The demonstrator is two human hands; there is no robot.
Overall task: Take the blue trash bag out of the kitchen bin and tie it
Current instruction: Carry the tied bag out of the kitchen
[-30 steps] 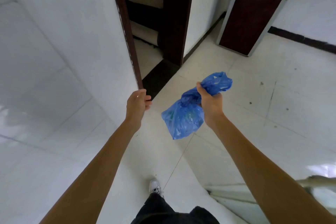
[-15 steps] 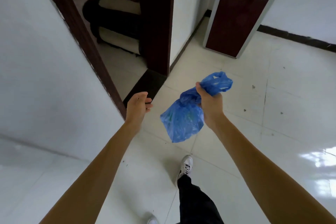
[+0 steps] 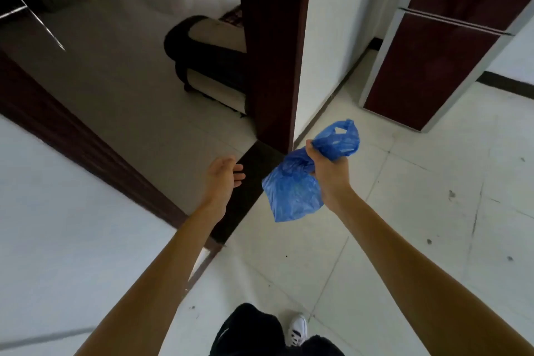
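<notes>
2 bare hands and 1 blue trash bag are what I count in my feed, plus 1 white shoe at the bottom edge. My right hand is fisted around the bag's twisted neck, holding it in the air above the white tiled floor. From that fist the full body of the bag hangs down and to the left, while the loose handle ends stick up and to the right of my knuckles. My left hand holds nothing; its fingers are loosely curled and spread, just left of the bag without touching it. Beyond both hands I see 1 dark wooden door frame, and through the doorway 1 dark-trimmed sofa.
</notes>
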